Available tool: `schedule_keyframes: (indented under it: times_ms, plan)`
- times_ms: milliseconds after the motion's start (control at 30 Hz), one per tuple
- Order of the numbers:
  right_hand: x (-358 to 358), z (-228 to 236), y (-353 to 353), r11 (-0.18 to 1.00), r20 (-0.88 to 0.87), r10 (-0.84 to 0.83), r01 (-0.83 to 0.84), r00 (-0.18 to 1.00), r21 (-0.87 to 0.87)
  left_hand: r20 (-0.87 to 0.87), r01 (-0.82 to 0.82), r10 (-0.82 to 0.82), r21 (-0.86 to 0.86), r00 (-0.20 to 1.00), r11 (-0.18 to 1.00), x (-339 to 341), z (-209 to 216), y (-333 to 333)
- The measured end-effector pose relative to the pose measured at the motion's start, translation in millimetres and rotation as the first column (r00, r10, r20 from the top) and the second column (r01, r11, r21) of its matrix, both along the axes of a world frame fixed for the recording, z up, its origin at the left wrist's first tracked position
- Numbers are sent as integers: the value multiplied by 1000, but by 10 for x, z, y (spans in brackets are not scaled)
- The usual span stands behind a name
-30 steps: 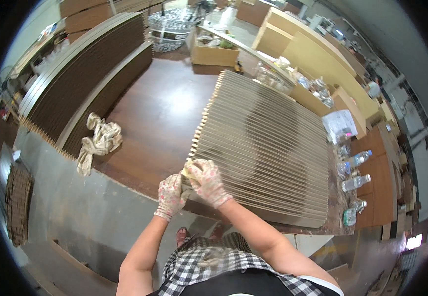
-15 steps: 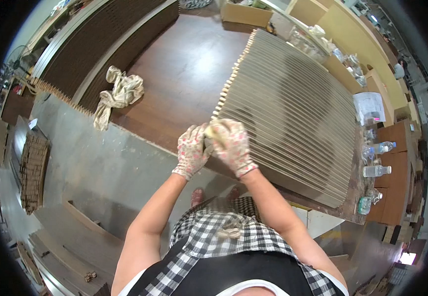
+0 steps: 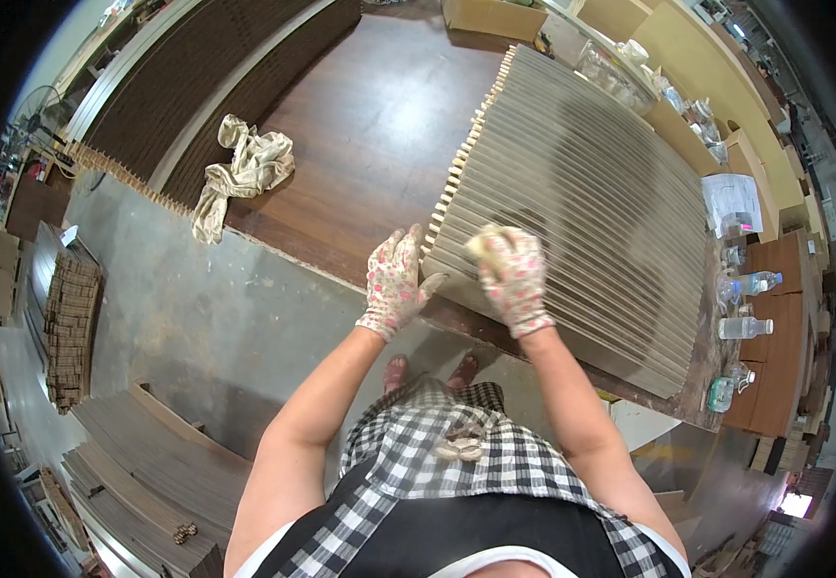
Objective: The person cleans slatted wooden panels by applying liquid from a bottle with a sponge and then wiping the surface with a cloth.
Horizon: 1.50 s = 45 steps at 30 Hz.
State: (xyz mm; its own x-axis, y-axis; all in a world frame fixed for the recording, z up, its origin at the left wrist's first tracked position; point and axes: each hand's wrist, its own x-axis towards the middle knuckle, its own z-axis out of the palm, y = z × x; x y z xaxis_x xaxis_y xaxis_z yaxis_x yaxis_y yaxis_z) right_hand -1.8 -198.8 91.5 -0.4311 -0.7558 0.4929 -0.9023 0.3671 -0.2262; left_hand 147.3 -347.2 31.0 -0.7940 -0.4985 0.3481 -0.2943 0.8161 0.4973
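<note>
A row of narrow grey-brown boards (image 3: 591, 222) lies side by side on the table, with pale wooden tabs (image 3: 455, 176) sticking out along their left ends. My right hand (image 3: 514, 284), in a pink-flowered glove, is closed on a pale yellow pad (image 3: 481, 245), perhaps a sponge; motion blurs it. It is over the near left part of the boards. My left hand (image 3: 395, 287), gloved alike, has its fingers stretched out at the near left corner of the row, the thumb reaching toward the front board.
A crumpled whitish cloth (image 3: 244, 173) lies on the brown tabletop (image 3: 360, 125). Stacked long boards (image 3: 215, 87) stand at the far left. Plastic bottles (image 3: 745, 328) and a paper sheet (image 3: 732, 202) line the right side. A cardboard box (image 3: 495, 17) sits at the back.
My hands were together at the boards' near left corner. The right hand has moved right over the boards with the pad, and the left hand's fingers have straightened. The view has shifted slightly.
</note>
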Motion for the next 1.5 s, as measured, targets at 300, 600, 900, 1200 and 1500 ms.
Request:
schedule_keyframes:
  times_ms: [300, 600, 900, 1200, 1500]
  plan:
    - [530, 21, -353, 976, 36, 218, -217, 975, -29, 55, 73, -69, -76, 996, 994, 32, -139, -124]
    - [506, 170, -45, 998, -24, 33, -34, 999, -47, 5, 79, -79, -27, 997, 996, -29, -11, -70]
    - [105, -97, 1346, 952, -223, -302, 283, 927, -116, 34, 142, -140, -93, 990, 985, 16, 28, -85]
    - [349, -218, 1226, 932, -78, -293, 267, 953, -246, 15, 171, -170, -105, 985, 980, -56, -47, -23]
    - [-338, -484, 3524, 768, -141, -637, 607, 758, -205, -73, 225, -241, -179, 968, 958, -88, -126, -59]
